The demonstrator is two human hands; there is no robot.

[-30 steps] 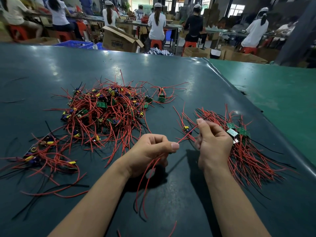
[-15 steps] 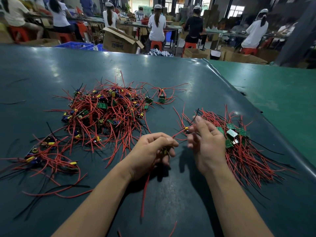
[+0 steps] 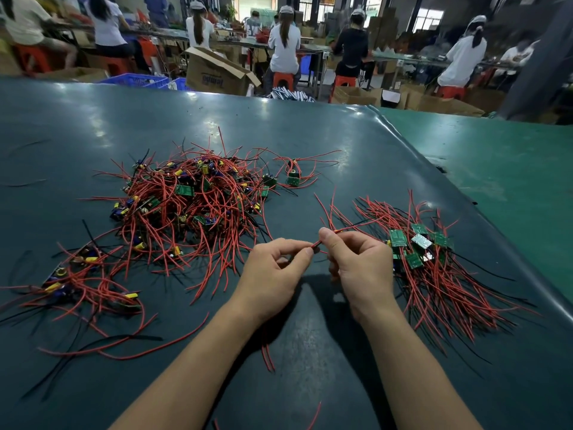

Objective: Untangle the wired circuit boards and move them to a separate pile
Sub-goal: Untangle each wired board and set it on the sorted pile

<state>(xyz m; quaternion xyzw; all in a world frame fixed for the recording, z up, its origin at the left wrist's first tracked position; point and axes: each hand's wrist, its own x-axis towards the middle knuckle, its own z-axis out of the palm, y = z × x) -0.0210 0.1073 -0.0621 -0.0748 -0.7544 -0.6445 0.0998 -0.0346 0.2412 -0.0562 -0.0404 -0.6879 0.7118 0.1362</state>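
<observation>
Head view, only 1 camera. I see both hands over the dark green table mat point(image 3: 93, 119), close together at centre. Left hand point(image 3: 273, 274) pinches a red wire point(image 3: 316, 243) between thumb and forefinger. Right hand point(image 3: 359, 268) pinches the same wire just beside it, thumb on top, other fingers curled. I can't tell if a board hangs from it; more red wire ends point(image 3: 268, 358) stick out below the left wrist. Big tangled pile of wired circuit boards point(image 3: 192, 206) sits left of the hands. Sorted pile point(image 3: 434, 268) lies right, touching the right hand's far side, green boards on top. Smaller clump point(image 3: 77, 283) far left. Seated workers point(image 3: 283, 41) in the background, backs turned.
</observation>
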